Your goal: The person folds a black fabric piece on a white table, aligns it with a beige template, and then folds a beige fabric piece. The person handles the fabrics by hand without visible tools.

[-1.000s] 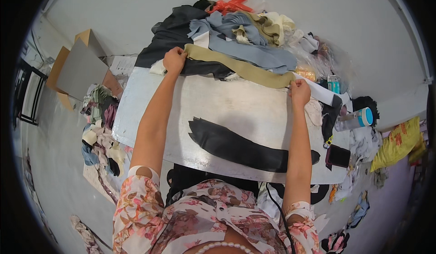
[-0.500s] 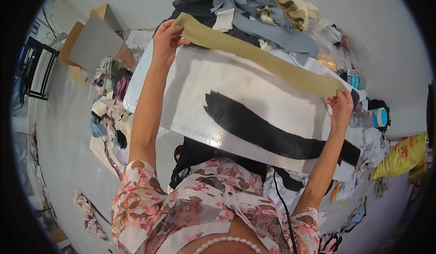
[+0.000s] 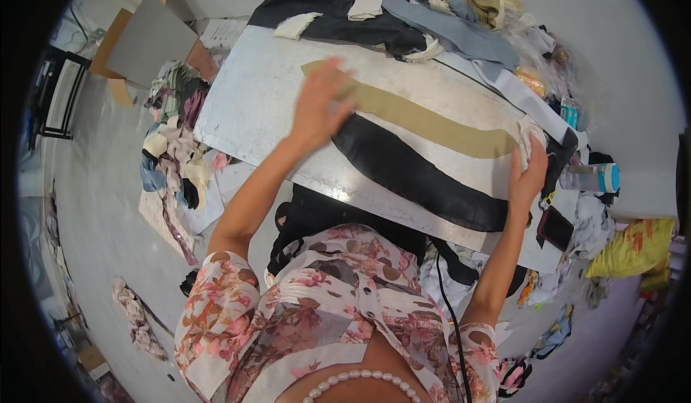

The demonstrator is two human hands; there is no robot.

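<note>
An olive-tan fabric strip (image 3: 425, 121) lies stretched along the metal-topped table (image 3: 248, 108). At its left end my left hand (image 3: 320, 108) rests on it, blurred by motion, with the thumb spread from the fingers. My right hand (image 3: 529, 169) is at the strip's right end, its fingers closed round a bunched white cloth (image 3: 531, 138). Nearer to me, a black fabric strip (image 3: 417, 176) lies roughly parallel to the olive one. Its left end sits just below my left hand, and its right end lies close to my right wrist.
Dark and grey-blue fabric (image 3: 446, 32) is heaped along the table's far edge. At the right are a clear jar with a blue lid (image 3: 601, 177), a phone (image 3: 556, 229) and a yellow sack (image 3: 630, 248). Cloth scraps (image 3: 173, 158) and an open cardboard box (image 3: 147, 43) stand left.
The olive strip, held up between both hands before, now lies on the table. My left hand has come down and inward. My right hand now has a white cloth. The black strip has shifted left.
</note>
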